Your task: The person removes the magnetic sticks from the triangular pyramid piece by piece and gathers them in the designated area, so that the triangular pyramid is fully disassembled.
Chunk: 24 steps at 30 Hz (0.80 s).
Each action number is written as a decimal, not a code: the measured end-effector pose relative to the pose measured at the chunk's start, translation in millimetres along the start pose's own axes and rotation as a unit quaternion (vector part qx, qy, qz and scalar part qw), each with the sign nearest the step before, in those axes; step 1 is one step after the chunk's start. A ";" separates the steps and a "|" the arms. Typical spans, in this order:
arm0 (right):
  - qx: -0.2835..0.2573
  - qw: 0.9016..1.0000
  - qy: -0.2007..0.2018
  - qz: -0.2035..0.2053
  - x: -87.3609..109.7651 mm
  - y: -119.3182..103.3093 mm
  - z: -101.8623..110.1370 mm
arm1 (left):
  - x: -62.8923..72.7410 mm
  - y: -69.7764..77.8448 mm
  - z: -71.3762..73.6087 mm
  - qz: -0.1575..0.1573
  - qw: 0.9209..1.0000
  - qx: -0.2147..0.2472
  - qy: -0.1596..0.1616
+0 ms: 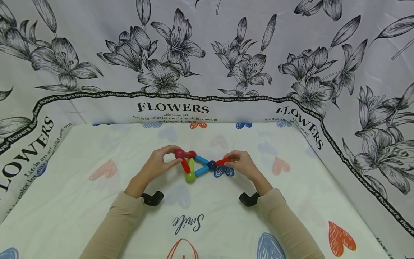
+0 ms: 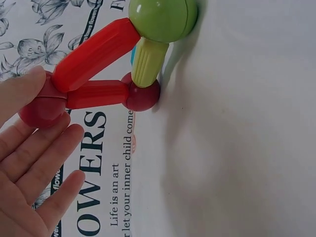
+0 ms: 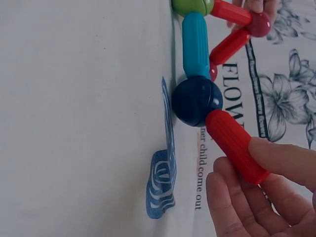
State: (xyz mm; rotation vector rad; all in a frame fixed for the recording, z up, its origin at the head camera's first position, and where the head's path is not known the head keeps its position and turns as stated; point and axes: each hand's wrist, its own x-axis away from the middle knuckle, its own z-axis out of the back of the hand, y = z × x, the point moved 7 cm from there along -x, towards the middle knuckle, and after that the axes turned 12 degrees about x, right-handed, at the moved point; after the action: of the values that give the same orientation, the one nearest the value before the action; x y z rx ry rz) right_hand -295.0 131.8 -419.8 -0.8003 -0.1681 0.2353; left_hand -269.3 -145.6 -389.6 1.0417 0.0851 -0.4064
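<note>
A toy frame of rods and balls rests on the table. My left hand (image 1: 160,160) pinches a red ball (image 2: 43,111) at its raised left corner. Two red rods (image 2: 96,54) run from that ball, one to a green ball (image 1: 190,177), the other to a second red ball (image 2: 141,94). A yellow-green rod (image 2: 150,61) joins those two. Two blue rods (image 3: 195,44) meet at a dark blue ball (image 3: 197,101) on the right. From it sticks out another red rod (image 3: 237,145), its far end held between the thumb and fingers of my right hand (image 1: 242,163).
The white tablecloth (image 1: 207,198) carries printed hearts, bows and the word Smile. Behind it and along the sides hangs a cloth (image 1: 213,82) with black flower prints. Black curved pieces (image 1: 153,198) sit at both wrists beside the beige sleeves (image 1: 116,223).
</note>
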 end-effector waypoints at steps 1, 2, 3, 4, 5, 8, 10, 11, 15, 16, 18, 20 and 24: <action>0.001 1.000 -0.001 -0.001 -0.3 1.0 -0.2 | 0.5 -0.7 0.3 0.001 1.000 0.001 0.000; 0.001 1.000 -0.002 -0.002 -0.1 1.8 0.0 | 1.0 -1.5 0.5 0.001 1.000 0.002 0.000; 0.002 1.000 -0.003 -0.003 0.0 2.5 0.3 | 1.5 -2.8 0.9 0.001 1.000 0.002 0.000; 0.002 1.000 -0.004 -0.003 -0.4 3.8 0.1 | 2.1 -4.0 1.2 0.001 1.000 0.001 0.000; 0.003 1.000 -0.005 -0.005 -0.3 4.7 0.3 | 2.7 -5.0 1.7 0.002 1.000 -0.001 0.001; 0.002 1.000 -0.009 -0.013 -0.2 7.5 0.6 | 3.7 -7.1 2.9 0.000 1.000 -0.003 0.003; 0.000 1.000 -0.011 -0.017 -0.5 9.2 1.0 | 4.1 -7.8 3.5 0.000 1.000 -0.003 0.003; 0.001 1.000 -0.012 -0.019 -0.2 9.5 1.5 | 4.1 -8.1 3.8 -0.001 1.000 -0.002 0.003; 0.006 1.000 -0.015 -0.023 0.2 11.0 3.3 | 5.2 -11.4 4.4 0.008 1.000 0.001 0.000; 0.009 1.000 -0.016 -0.023 0.4 11.6 3.5 | 5.6 -12.4 4.4 0.011 1.000 0.001 -0.001; 0.013 0.999 -0.019 -0.026 0.5 13.7 4.0 | 6.8 -14.8 4.5 0.019 1.000 0.001 -0.005; 0.016 0.999 -0.019 -0.027 0.6 16.1 5.0 | 7.8 -16.4 3.9 0.020 1.000 -0.002 -0.010; 0.016 0.999 -0.014 -0.026 0.8 20.5 7.8 | 9.3 -18.9 1.9 0.010 1.000 -0.010 -0.020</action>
State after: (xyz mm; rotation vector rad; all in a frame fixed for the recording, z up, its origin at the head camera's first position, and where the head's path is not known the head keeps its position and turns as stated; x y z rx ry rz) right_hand -299.1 151.2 -429.3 -0.7597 -0.2102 0.2002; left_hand -267.9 -158.1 -406.5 1.0138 0.0428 -0.4085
